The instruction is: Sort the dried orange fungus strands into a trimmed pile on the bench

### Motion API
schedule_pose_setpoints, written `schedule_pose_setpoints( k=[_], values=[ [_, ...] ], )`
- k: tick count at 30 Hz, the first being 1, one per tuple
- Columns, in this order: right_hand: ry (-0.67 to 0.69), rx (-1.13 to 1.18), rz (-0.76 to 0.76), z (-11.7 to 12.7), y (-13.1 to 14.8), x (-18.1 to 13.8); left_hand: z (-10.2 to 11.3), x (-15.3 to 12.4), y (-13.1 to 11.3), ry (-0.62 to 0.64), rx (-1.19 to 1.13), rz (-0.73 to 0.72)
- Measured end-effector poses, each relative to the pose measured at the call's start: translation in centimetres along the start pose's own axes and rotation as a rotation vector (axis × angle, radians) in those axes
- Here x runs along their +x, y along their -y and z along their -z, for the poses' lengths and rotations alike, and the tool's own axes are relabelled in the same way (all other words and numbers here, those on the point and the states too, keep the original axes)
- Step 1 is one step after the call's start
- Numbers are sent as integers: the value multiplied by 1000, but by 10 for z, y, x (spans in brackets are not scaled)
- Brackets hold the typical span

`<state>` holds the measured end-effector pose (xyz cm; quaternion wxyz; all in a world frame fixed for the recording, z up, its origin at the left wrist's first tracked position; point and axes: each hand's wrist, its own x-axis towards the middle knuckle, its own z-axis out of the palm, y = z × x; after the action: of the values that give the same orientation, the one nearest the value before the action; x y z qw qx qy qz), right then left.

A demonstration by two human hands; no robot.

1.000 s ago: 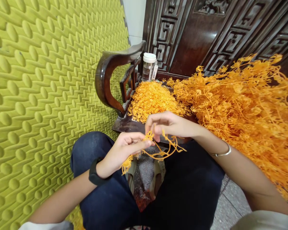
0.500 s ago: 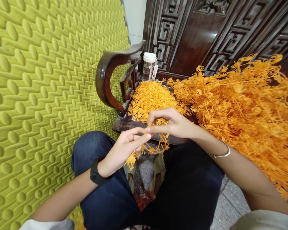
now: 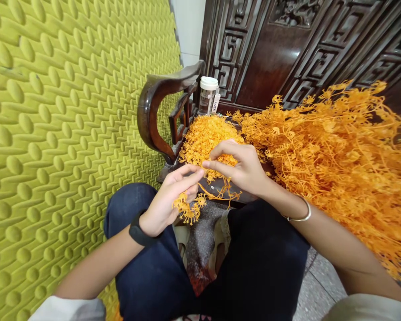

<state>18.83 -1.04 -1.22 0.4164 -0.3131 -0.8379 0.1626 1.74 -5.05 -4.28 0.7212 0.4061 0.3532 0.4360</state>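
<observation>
Plainly, the likeliest slip is a break or a spill: the thin orange plastic sprig (image 3: 220, 191) strung between the two hands looks brittle, and a hard tug could snap a stem in the wrong place or flick small pieces off onto the dark trousers (image 3: 254, 258) and the floor. A snag is another risk, since the big tangle of orange branches (image 3: 341, 165) lies just beside the right forearm and could catch the silver bangle (image 3: 299, 214) or drag along with the arm.

The left hand (image 3: 169, 198) is half curled, palm up, cupping a small cluster of orange bits (image 3: 187, 209) against its palm while its forefinger and thumb stretch out to meet the other hand. The right hand (image 3: 240, 167) is arched over, fingertips pinched together on the sprig's upper end, so it grips lightly rather than clenching. The sprig hangs between the two hands, just above the front edge of the dark wooden seat (image 3: 173, 171).

Behind the hands a heap of small orange pieces (image 3: 203, 133) rests on the seat, and a white-capped jar (image 3: 207, 96) stands at the back beside the curved armrest (image 3: 153, 111). A quilted green wall (image 3: 53, 133) fills the left.
</observation>
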Motion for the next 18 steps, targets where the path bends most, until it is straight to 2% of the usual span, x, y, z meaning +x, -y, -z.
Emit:
schedule_pose_setpoints(
  k=[5,11,13,16,18],
  values=[
    [-40,-127,107,-3,1,-2,0,2,-2,2,-3,-35],
    [-91,-197,155,-9,0,1,0,5,2,-28,-148,-32],
    [-200,-229,108,3,-11,6,0,-1,5,-4,-163,-7],
    [-521,-237,-68,36,-40,9,2,-16,11,111,-86,60],
    [-591,-196,-147,55,-60,8,4,-24,12,163,-38,54]
  ],
)
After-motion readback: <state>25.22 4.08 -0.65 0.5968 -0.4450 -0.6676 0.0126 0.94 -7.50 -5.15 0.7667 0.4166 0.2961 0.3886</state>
